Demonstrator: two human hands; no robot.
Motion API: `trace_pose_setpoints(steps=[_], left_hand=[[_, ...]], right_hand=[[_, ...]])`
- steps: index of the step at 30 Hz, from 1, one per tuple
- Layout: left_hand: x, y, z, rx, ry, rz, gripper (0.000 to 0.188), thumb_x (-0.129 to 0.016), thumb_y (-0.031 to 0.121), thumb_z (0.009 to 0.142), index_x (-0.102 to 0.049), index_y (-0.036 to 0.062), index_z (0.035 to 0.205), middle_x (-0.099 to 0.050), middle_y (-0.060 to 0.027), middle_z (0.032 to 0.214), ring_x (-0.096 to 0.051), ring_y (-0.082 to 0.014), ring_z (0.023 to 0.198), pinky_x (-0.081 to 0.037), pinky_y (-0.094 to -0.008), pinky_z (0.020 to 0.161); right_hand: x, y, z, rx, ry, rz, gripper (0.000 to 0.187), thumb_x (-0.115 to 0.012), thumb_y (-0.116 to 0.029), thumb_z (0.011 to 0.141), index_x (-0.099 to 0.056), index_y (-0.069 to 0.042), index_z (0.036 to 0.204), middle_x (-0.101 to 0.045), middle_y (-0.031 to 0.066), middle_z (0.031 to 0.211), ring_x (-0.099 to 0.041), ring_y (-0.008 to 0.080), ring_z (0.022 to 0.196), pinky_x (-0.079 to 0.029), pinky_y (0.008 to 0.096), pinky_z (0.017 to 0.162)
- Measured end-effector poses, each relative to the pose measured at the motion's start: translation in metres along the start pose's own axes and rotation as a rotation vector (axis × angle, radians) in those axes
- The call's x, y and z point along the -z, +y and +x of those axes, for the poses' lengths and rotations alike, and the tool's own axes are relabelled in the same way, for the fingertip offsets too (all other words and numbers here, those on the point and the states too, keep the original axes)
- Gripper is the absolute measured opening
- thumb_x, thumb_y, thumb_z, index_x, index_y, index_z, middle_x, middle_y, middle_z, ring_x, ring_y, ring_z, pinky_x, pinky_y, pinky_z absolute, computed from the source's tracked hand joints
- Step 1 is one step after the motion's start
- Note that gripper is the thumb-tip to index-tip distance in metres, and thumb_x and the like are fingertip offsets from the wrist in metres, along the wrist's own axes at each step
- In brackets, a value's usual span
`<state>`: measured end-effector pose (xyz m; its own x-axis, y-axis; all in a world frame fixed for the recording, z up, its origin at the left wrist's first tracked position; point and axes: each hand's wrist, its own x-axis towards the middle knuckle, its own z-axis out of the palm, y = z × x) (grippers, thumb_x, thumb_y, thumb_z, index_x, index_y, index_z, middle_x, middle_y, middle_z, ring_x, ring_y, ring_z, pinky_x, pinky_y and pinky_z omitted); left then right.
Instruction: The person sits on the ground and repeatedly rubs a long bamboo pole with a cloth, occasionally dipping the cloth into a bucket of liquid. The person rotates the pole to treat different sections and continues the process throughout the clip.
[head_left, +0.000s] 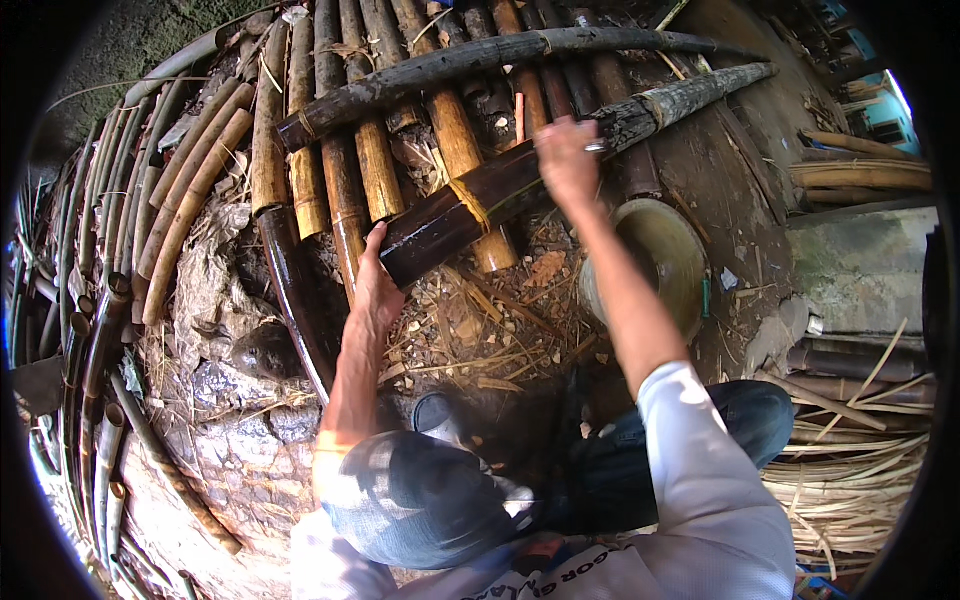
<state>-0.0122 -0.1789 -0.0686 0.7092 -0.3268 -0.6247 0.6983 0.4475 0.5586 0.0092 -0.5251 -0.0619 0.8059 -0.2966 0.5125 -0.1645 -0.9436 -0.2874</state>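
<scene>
A long dark bamboo pole [470,205] lies slantwise across a rack of other poles, its cut end toward me. My left hand [377,285] grips that near end from below. My right hand [566,160] is closed on a small metal blade [597,147] pressed against the upper side of the same pole, farther along it. A yellowish band rings the pole between my two hands. My knees in blue jeans show at the bottom.
Several brown bamboo poles [345,170] lie side by side under the dark pole, with two more dark poles [480,55] across them. A round bowl [665,255] sits at right. Thin bamboo strips [850,470] pile at lower right; shavings litter the ground.
</scene>
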Motion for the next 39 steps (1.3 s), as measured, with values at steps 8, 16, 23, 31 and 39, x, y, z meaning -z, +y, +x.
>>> trace_pose_setpoints(steps=[8, 16, 23, 31, 39], left_hand=[[0.05, 0.025, 0.023, -0.137, 0.332, 0.097, 0.023, -0.065, 0.037, 0.099, -0.065, 0.0182, 0.111, -0.069, -0.0053, 0.101, -0.068, -0.0235, 0.085, -0.061, -0.0477, 0.081], [0.013, 0.02, 0.023, -0.161, 0.396, -0.102, 0.028, -0.058, 0.04, 0.097, -0.067, 0.0155, 0.106, -0.068, -0.0086, 0.097, -0.066, -0.0274, 0.081, -0.057, -0.0489, 0.079], [0.034, 0.024, 0.01, -0.156, 0.115, -0.173, 0.027, -0.06, 0.039, 0.101, -0.066, 0.015, 0.11, -0.069, -0.0063, 0.096, -0.067, -0.0247, 0.092, -0.056, -0.0405, 0.089], [0.029, 0.026, 0.022, -0.154, 0.053, 0.002, 0.041, -0.06, 0.045, 0.097, -0.059, 0.0148, 0.126, -0.07, -0.0094, 0.11, -0.07, -0.0282, 0.099, -0.058, -0.048, 0.089], [0.027, -0.015, 0.02, -0.002, 0.19, -0.003, 0.049, -0.055, 0.05, 0.098, -0.056, 0.0163, 0.133, -0.068, -0.0117, 0.12, -0.072, -0.029, 0.098, -0.057, -0.0493, 0.089]], right_hand=[[0.032, -0.179, -0.057, 0.122, -0.29, 0.479, 0.017, -0.066, -0.02, 0.099, -0.074, -0.011, 0.11, -0.067, 0.0085, 0.123, -0.057, 0.0295, 0.128, -0.032, 0.0636, 0.115], [0.026, -0.158, -0.034, 0.016, -0.369, 0.272, 0.027, -0.065, -0.028, 0.1, -0.074, -0.005, 0.112, -0.063, 0.0168, 0.139, -0.043, 0.0386, 0.145, -0.025, 0.0543, 0.126], [0.008, -0.166, -0.058, 0.223, -0.101, 0.247, 0.021, -0.065, -0.022, 0.095, -0.075, -0.014, 0.111, -0.07, 0.0031, 0.123, -0.058, 0.027, 0.125, -0.034, 0.0665, 0.115], [0.007, -0.164, -0.049, 0.082, -0.294, 0.354, 0.029, -0.061, -0.025, 0.103, -0.072, -0.008, 0.125, -0.061, 0.0151, 0.143, -0.037, 0.039, 0.15, -0.019, 0.0556, 0.127], [0.015, -0.084, -0.048, 0.082, -0.054, 0.215, 0.021, -0.059, -0.015, 0.103, -0.074, -0.008, 0.115, -0.067, 0.0126, 0.136, -0.044, 0.0396, 0.145, -0.022, 0.0616, 0.125]])
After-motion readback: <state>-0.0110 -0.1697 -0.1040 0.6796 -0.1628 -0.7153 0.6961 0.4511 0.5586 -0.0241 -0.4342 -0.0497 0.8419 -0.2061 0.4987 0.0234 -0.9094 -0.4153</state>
